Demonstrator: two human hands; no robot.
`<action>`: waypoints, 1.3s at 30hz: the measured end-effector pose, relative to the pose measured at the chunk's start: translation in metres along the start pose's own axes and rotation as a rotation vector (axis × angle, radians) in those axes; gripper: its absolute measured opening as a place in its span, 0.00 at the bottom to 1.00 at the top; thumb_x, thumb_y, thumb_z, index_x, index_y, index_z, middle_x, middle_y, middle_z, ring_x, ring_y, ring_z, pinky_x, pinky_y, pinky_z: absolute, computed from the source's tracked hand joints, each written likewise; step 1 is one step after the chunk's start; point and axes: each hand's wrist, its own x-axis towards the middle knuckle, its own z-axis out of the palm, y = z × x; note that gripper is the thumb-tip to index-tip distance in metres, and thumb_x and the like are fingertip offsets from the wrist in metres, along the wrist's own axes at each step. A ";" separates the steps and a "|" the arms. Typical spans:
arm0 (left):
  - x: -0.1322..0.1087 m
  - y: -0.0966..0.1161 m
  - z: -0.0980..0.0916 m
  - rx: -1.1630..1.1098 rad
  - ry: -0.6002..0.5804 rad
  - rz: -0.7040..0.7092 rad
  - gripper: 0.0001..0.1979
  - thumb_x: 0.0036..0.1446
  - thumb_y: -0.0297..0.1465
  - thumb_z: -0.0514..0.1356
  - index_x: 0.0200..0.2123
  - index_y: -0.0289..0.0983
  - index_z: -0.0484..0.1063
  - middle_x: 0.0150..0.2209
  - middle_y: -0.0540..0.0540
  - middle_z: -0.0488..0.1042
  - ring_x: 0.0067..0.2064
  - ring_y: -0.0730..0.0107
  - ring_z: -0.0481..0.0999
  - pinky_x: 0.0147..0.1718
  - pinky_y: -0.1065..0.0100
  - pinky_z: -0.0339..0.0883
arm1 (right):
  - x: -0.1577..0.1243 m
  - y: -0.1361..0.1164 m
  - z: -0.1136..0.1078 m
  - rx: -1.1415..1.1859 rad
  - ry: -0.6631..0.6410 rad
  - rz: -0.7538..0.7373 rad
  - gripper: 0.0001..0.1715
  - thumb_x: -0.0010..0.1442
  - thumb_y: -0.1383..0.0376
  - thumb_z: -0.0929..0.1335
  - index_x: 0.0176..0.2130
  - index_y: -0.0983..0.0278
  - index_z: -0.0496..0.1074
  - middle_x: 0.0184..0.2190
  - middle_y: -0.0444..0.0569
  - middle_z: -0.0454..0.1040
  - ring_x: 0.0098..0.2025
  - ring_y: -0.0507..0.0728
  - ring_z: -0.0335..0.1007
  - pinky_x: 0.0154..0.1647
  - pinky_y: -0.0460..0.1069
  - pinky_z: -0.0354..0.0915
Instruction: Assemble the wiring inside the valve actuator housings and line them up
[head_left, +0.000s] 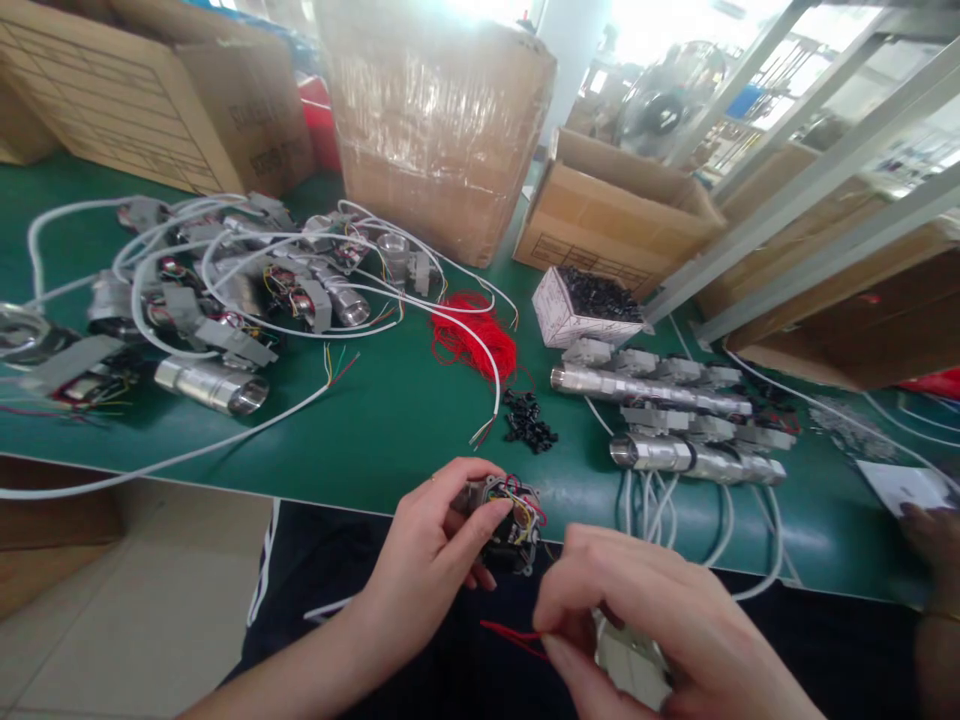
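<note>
My left hand (427, 545) is closed around a small dark actuator housing (516, 552), just off the table's front edge. Its opened side faces up and shows red, yellow and white wires, with my thumb lying over them. To the right and nearer to me, my right hand (645, 595) pinches red wire (506, 631) between thumb and forefinger; loose lengths stick out to the left. A pale grey-beige part (634, 665) shows under the right palm, mostly covered by the fingers. Whether that hand also grips it, I cannot tell.
Metal valve units with white cables (214, 385) crowd the left. A red wire bundle (472, 335), loose black pieces (529, 420) and a box of black pieces (589, 305) lie mid-table. Valve rows (697, 455) stand right; another person's hand (930, 530) is at the far right.
</note>
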 end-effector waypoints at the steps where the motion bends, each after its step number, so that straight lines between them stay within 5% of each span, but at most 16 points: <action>1: 0.000 0.000 0.000 0.004 -0.001 0.010 0.15 0.64 0.43 0.60 0.46 0.39 0.73 0.38 0.48 0.79 0.20 0.76 0.76 0.16 0.78 0.69 | 0.003 0.002 0.003 0.014 -0.006 0.013 0.13 0.59 0.78 0.63 0.32 0.60 0.67 0.26 0.40 0.72 0.26 0.48 0.69 0.27 0.41 0.63; 12: -0.002 0.009 -0.005 0.028 -0.023 0.001 0.22 0.69 0.46 0.48 0.47 0.36 0.73 0.36 0.45 0.77 0.22 0.69 0.79 0.19 0.71 0.75 | 0.027 0.039 0.007 0.003 0.086 0.146 0.10 0.61 0.74 0.66 0.31 0.63 0.74 0.27 0.43 0.70 0.28 0.50 0.66 0.28 0.43 0.62; 19: -0.005 0.003 -0.006 0.076 -0.055 -0.002 0.22 0.58 0.43 0.66 0.52 0.38 0.72 0.39 0.45 0.79 0.30 0.65 0.81 0.27 0.70 0.78 | 0.038 0.040 0.002 0.029 0.032 0.224 0.09 0.60 0.73 0.67 0.30 0.63 0.74 0.24 0.42 0.70 0.24 0.50 0.64 0.23 0.44 0.60; 30: -0.006 0.001 -0.008 0.117 -0.034 0.078 0.19 0.70 0.43 0.51 0.53 0.41 0.75 0.48 0.41 0.78 0.33 0.64 0.81 0.23 0.72 0.77 | 0.041 0.051 -0.008 0.064 -0.031 0.206 0.10 0.62 0.71 0.67 0.29 0.64 0.74 0.28 0.44 0.73 0.31 0.51 0.66 0.32 0.45 0.62; 39: -0.005 0.002 -0.009 0.117 -0.015 0.069 0.19 0.70 0.43 0.51 0.51 0.41 0.76 0.44 0.42 0.80 0.39 0.59 0.83 0.22 0.73 0.76 | 0.046 0.062 -0.010 0.236 -0.152 0.330 0.09 0.64 0.65 0.67 0.31 0.64 0.73 0.26 0.43 0.73 0.29 0.51 0.66 0.31 0.46 0.62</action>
